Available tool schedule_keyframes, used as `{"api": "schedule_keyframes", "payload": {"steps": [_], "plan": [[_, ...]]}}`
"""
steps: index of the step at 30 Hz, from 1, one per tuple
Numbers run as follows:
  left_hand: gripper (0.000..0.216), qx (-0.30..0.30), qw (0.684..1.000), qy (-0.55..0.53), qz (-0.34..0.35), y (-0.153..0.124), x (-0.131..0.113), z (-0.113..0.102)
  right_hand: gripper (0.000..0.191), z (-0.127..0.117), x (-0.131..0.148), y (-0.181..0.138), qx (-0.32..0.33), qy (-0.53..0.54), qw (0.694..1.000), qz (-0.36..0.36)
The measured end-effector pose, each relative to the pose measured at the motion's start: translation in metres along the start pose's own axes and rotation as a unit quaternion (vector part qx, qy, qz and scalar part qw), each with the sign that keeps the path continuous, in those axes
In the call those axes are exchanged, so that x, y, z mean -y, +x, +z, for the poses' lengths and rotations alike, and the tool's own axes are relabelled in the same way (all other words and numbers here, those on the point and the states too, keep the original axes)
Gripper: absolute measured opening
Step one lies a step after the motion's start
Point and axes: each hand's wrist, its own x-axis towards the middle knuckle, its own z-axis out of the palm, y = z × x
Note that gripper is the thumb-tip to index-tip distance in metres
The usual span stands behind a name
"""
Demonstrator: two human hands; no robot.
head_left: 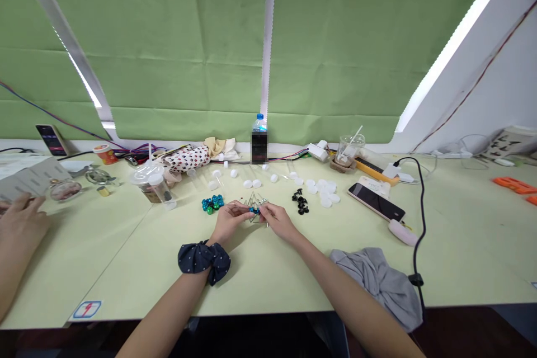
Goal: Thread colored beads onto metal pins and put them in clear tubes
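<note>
The blue bead (254, 210) is gleaming glossy, the table (268, 279) is looking matt and smooth, and the scrunchie (204, 260) and grey rag (377, 279) are showing soft cloth.

Between your left hand (229, 221) and right hand (277, 220), both pinch a tiny blue piece (254, 210). It is too small to tell its shape, and your fingertips cover most of it. The thin metal pins (253, 199) just behind it blur into one tangle. The clear plastic water bottle (259, 142) at the far edge of the worktop (260, 279) has its label blurred out. Another person's hand (20, 218) rests near the left edge, its arm cut off by the picture. An orange plastic thing (532, 199) is cut off at the right. The crumpled grey cloth (377, 279) hangs over the near edge, its lower part hidden.
</note>
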Motion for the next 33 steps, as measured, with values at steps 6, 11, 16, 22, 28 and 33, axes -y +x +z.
{"api": "schedule_keyframes", "payload": {"steps": [6,11,16,22,28,33], "plan": [[0.024,-0.014,1.0,-0.004,0.009,0.0009,0.0017,-0.0006,0.03,0.0009,-0.0003,-0.0002,-0.005,0.036,0.999,0.008],[0.024,-0.011,1.0,-0.005,0.014,0.0018,0.0033,-0.0016,0.027,0.0017,-0.0018,-0.0009,0.0,0.03,1.0,-0.006],[0.024,-0.014,1.0,-0.001,0.006,0.0011,0.0019,-0.0008,0.028,0.0019,-0.0014,-0.0013,0.007,0.047,0.999,0.0],[0.023,-0.002,1.0,-0.001,-0.001,0.0004,0.0013,-0.0005,0.031,0.0014,-0.0009,-0.0011,0.01,0.029,1.0,-0.002],[0.023,0.002,1.0,-0.004,-0.003,0.0006,0.0008,-0.0006,0.038,0.0009,-0.0018,0.0,0.01,-0.003,1.0,-0.002],[0.024,-0.011,1.0,-0.003,0.001,-0.0003,-0.0009,0.0007,0.039,0.0008,-0.0002,-0.0007,0.006,0.005,1.0,0.005]]}}
